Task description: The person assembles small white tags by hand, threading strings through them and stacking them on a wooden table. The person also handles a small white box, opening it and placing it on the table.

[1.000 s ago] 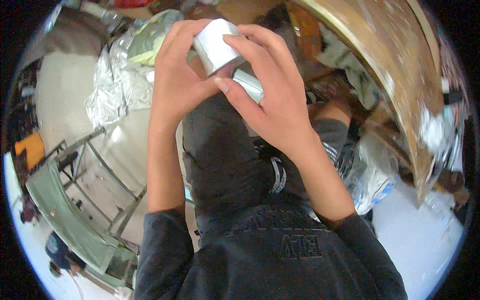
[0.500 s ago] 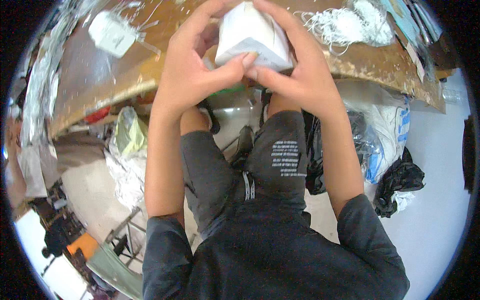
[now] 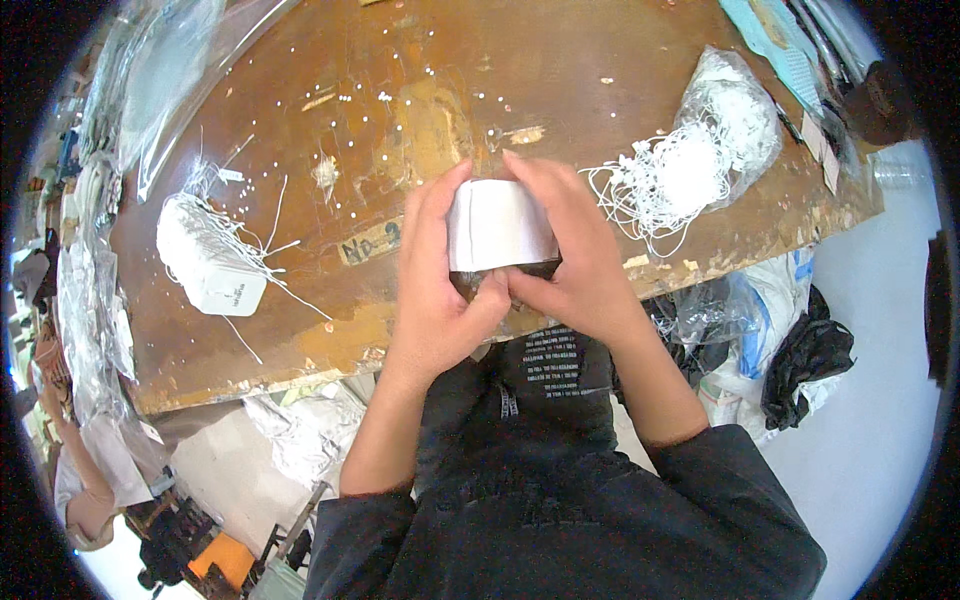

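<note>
Between both hands, above the table's near edge, is a thick stack of white cards (image 3: 502, 222), slightly bowed, with a dark face below its front edge. My left hand (image 3: 437, 265) wraps its left side, and my right hand (image 3: 578, 250) wraps its right. Both thumbs meet at the lower front, while the fingertips curl round the far side. To the left lies a bundle of white hang tags (image 3: 228, 288) with white strings fanning out. On the right sits a heap of white looped strings (image 3: 668, 180), partly in a clear plastic bag (image 3: 735, 100).
Small white dots are scattered over the worn wooden table (image 3: 540, 90). Clear plastic packages (image 3: 165, 75) line the left side; a light blue sheet (image 3: 765, 45) lies far right. Below the right edge are plastic bags (image 3: 810, 350). Another person's arm (image 3: 85, 460) shows at far left.
The view now takes in more of the table. My hands and the stack appear lower in it, and the stack is turned, showing a broad white face above a dark one.
</note>
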The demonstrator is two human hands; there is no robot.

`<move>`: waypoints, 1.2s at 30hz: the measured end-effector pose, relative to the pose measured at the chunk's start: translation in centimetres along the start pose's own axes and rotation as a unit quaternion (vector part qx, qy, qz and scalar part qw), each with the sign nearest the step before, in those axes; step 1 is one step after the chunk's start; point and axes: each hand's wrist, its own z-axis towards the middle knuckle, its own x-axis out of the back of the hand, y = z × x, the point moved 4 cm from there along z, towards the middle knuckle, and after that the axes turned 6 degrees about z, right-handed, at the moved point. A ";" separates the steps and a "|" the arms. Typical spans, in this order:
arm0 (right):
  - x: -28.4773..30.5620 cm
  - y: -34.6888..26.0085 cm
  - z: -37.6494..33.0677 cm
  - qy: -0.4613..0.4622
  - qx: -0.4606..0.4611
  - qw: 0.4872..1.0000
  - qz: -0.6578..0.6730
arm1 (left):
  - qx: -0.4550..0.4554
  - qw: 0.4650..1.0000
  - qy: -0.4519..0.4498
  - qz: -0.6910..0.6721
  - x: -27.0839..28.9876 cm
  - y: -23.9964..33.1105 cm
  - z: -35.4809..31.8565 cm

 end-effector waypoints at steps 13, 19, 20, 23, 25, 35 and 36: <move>0.4 0.3 -0.1 0.045 0.040 0.995 0.073 | 0.089 0.974 0.023 -0.206 0.7 0.1 0.3; -0.2 -0.4 -0.2 0.013 0.073 0.997 0.002 | 0.102 0.983 0.043 -0.149 1.7 -0.1 0.1; -0.3 -0.6 -0.2 0.010 0.074 0.997 -0.011 | 0.097 0.986 0.041 -0.129 1.8 -0.2 0.0; -0.3 -0.7 -0.2 0.006 0.055 0.998 -0.005 | 0.074 0.988 0.051 -0.126 2.3 -0.4 -0.4; -0.2 -0.5 -0.2 0.015 0.034 0.999 0.013 | 0.062 0.989 0.052 -0.124 2.5 -0.5 -1.0; -0.4 -0.3 -0.1 0.024 0.046 0.998 -0.030 | 0.007 0.998 0.055 0.026 2.7 -1.0 -1.0; -0.4 -0.2 -0.2 0.021 0.045 0.998 -0.026 | 0.007 0.998 0.063 0.029 2.6 -1.1 -1.1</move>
